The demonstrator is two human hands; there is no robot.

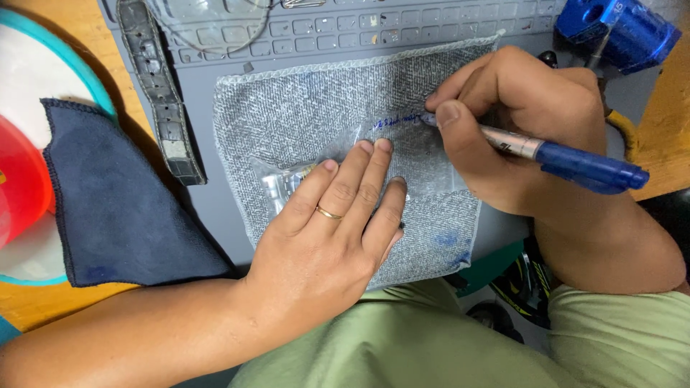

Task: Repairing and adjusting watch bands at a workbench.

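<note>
Underneath, the grey work mat (215,208) carried a grey towel (287,115), and on it lay a clear plastic bag (316,162), its long axis running left to right. Your left hand (327,230) lay flat, unclenched, pinning the bag. Your right hand (517,122), just right of it, gripped a blue pen (568,159), tip touching the bag's top edge.

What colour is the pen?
The slim plastic pen in the right hand is blue with a silver band, in the head view.
</note>
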